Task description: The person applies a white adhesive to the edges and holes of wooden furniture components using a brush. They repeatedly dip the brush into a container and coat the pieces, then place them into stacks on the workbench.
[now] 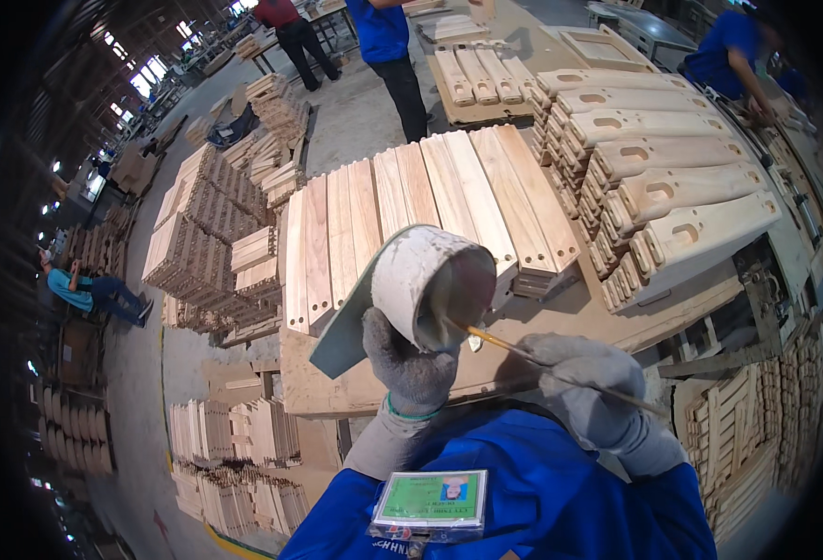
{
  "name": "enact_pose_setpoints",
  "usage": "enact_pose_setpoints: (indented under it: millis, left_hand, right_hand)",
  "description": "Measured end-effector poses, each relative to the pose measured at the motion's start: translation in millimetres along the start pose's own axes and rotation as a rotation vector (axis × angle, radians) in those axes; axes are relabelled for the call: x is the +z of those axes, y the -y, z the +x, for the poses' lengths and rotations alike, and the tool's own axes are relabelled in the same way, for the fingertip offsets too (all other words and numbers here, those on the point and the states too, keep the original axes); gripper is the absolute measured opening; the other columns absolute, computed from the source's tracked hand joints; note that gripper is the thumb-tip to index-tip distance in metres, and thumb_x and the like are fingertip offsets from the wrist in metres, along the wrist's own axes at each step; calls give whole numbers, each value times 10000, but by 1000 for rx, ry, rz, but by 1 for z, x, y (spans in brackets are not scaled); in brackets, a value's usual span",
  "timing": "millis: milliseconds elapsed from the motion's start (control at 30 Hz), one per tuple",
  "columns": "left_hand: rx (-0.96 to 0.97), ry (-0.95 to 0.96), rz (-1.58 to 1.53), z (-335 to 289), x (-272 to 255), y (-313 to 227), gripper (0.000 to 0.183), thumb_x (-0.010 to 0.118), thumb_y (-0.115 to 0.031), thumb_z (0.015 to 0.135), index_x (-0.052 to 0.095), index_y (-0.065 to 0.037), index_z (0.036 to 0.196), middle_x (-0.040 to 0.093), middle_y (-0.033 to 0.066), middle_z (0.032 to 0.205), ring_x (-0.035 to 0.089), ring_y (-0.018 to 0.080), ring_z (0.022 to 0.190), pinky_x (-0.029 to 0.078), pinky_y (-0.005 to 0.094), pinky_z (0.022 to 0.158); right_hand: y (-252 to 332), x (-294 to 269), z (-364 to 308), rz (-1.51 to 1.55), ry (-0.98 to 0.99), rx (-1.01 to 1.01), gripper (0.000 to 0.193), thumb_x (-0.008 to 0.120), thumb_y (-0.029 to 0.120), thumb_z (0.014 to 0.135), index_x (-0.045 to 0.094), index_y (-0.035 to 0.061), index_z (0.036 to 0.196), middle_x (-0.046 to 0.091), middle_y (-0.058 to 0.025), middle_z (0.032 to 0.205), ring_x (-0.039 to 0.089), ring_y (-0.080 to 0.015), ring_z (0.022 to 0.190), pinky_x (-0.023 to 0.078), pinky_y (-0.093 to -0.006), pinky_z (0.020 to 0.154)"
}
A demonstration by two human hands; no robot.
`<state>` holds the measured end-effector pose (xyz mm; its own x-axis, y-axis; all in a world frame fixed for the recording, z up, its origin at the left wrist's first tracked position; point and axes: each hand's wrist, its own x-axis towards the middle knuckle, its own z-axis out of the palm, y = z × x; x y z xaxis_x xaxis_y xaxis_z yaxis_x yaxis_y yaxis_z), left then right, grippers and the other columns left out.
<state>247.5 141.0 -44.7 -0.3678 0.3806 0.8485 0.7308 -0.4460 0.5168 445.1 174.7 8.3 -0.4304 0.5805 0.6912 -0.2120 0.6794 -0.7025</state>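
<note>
Workshop worktop (332, 387), laden with wooden slats (388, 191) beyond the white cup (407, 280). Cup: contents unclear; thin stick (497, 338), tip indistinct at its mouth. Your left hand (413, 373): fingers clasping cup from beneath. Your right hand (593, 371): right of cup, fingers gripping stick. Bare edge: your side of cup.

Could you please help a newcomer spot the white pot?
Find the row of pale wooden boards on the central table. At their near end, the gloved left hand grips the pot, its mouth turned rightward. Whitish and round, it stands apart from the long, straight boards.
</note>
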Motion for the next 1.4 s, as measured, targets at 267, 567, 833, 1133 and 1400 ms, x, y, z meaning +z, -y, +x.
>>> enact_pose_setpoints:
  millis: [267, 567, 833, 1133, 1400]
  left_hand:
    - [-885, -269, -803, 7, 12, -11, 485, 499, -311, 888, 427, -44, 1287, 489, 100, 1287, 483, 234, 1184, 384, 406, 1018]
    - [-433, 378, -476, -18, 22, -13, 597, 711, -241, 803, 422, 3, 1265, 512, 127, 1220, 513, 219, 1127, 419, 358, 978]
    - [-1454, 611, -1472, -62, 95, -21, 425, 451, -215, 941, 449, 38, 1282, 549, 124, 1224, 540, 215, 1117, 425, 345, 968]
    - [-1406, 569, -1448, -72, 125, 0, 396, 496, -192, 928, 480, 29, 1257, 559, 123, 1205, 537, 211, 1113, 410, 339, 982]
    - [-1385, 533, -1442, -70, 127, -6, 405, 459, -222, 943, 465, 18, 1268, 532, 124, 1254, 507, 224, 1166, 376, 359, 1020]
  right_hand:
    - [1, 1, 5, 282, -246, 177, 201, 651, -23, 791, 563, 11, 968, 649, -208, 924, 672, -258, 789, 582, -297, 663]
    - [-56, -94, 98, -418, -94, 581, 366, 638, 340, 807, 578, -21, 819, 595, -152, 697, 588, -209, 650, 469, -320, 609]
    - [-82, -82, 97, -645, 78, 448, 380, 635, 349, 812, 605, -30, 821, 593, -159, 660, 575, -243, 614, 450, -357, 580]
    - [-79, -84, 101, -726, 57, 495, 368, 620, 348, 812, 577, -17, 792, 582, -177, 709, 564, -328, 652, 448, -398, 590]
    - [-113, -89, 97, -976, 206, 45, 372, 641, 341, 797, 589, -27, 806, 551, -195, 642, 558, -324, 613, 428, -380, 570]
